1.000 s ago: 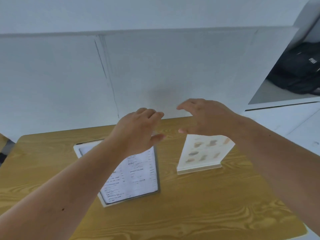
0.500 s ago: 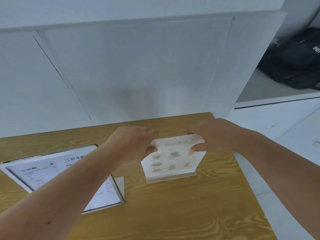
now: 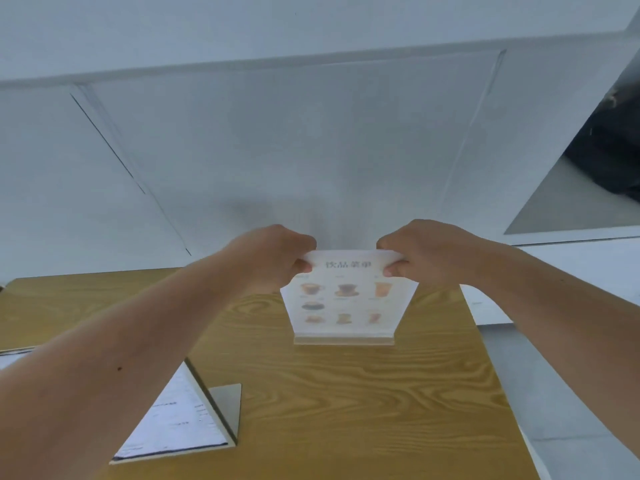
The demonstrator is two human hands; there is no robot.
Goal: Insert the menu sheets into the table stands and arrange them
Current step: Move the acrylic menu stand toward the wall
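A small clear table stand (image 3: 346,306) holding a drinks menu sheet with pictures of cups stands upright on the wooden table (image 3: 363,410), toward its far right. My left hand (image 3: 277,256) pinches the stand's top left corner and my right hand (image 3: 419,252) pinches its top right corner. A larger stand with a text menu sheet (image 3: 180,420) leans at the near left, partly hidden behind my left forearm.
A white panelled wall (image 3: 277,150) rises right behind the table. The table's right edge drops to a pale floor (image 3: 571,375). A dark bag (image 3: 613,150) lies on a ledge at the far right.
Both hands dropped from above the stands onto the small drinks-menu stand and closed on its top corners. The view swung right, so the large stand now sits at the lower left.
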